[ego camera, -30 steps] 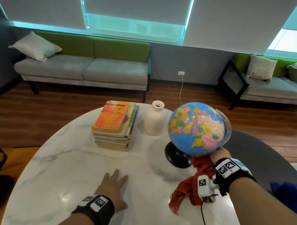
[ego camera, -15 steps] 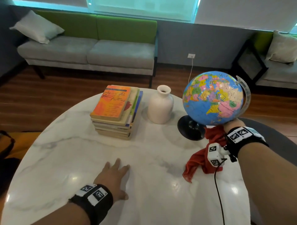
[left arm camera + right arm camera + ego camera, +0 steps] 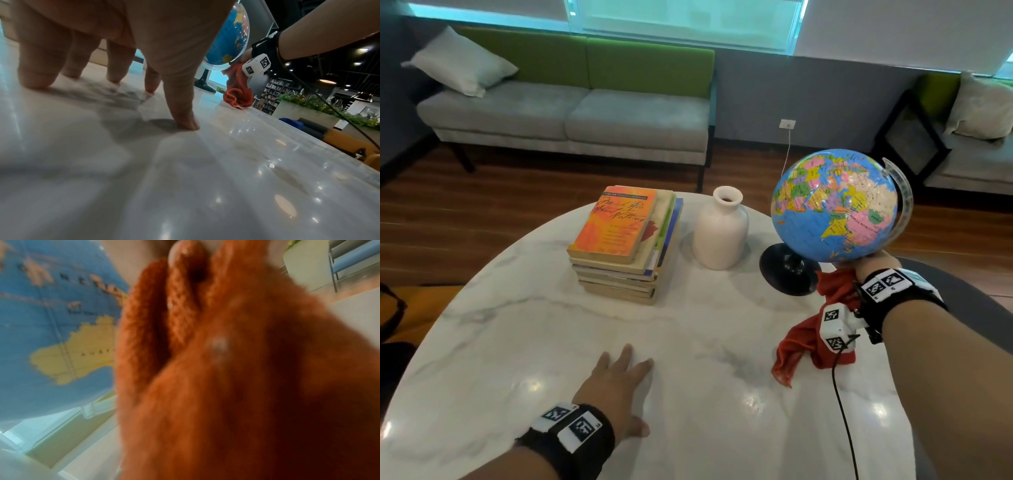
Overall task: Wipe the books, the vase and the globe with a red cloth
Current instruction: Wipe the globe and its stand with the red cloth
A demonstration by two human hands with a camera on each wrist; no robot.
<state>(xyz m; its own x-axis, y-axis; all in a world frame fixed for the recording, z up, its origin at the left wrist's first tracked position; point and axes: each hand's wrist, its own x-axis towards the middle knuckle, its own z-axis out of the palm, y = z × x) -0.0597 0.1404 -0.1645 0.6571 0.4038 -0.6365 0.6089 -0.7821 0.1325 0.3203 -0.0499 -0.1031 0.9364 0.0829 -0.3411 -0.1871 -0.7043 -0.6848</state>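
Observation:
The globe (image 3: 835, 205) stands on its black base (image 3: 787, 274) at the table's right. My right hand (image 3: 873, 263) holds the red cloth (image 3: 808, 335) against the globe's lower right side, and the cloth's loose end hangs down to the tabletop. In the right wrist view the bunched cloth (image 3: 226, 369) fills most of the picture beside the globe (image 3: 57, 321). The white vase (image 3: 720, 229) stands left of the globe, and the stack of books (image 3: 626, 240) left of the vase. My left hand (image 3: 619, 387) lies flat on the table, its fingertips (image 3: 180, 123) pressing on the marble.
The round white marble table (image 3: 517, 342) has bare surface in front of the objects. A black cable (image 3: 842, 411) trails from my right wrist across the table. A grey and green sofa (image 3: 568, 113) stands behind, and a dark chair (image 3: 962, 291) at the right.
The head view has tilted downward. My right hand stays with the cloth at the globe's underside, and my left hand stays flat on the table.

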